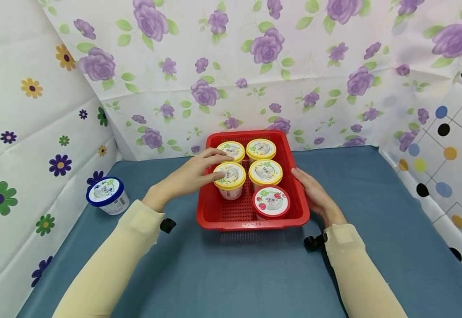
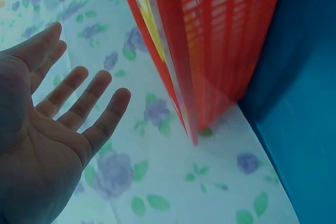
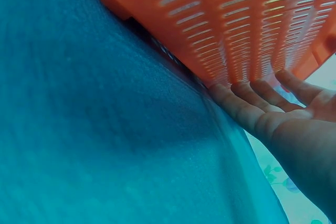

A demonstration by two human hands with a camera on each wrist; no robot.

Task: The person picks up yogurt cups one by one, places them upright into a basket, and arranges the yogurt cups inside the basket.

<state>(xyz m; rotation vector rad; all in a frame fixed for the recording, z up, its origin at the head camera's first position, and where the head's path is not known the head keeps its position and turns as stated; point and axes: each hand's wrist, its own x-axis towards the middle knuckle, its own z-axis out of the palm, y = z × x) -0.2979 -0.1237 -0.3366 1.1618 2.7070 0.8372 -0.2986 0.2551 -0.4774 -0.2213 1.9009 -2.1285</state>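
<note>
In the head view a red plastic basket holds several tubs with yellow lids, among them a front-left tub and one right of it. A tub with a red strawberry-printed lid sits in the front right corner. My left hand reaches over the basket's left rim, its fingers above the left yellow-lidded tubs. The left wrist view shows this hand with fingers spread and nothing held. My right hand rests its extended fingers against the slotted right wall of the basket.
A tub with a blue lid stands on the blue-grey tablecloth at the left edge. A purple-flowered sheet hangs close behind the basket. Patterned sheets also bound the table at left and right.
</note>
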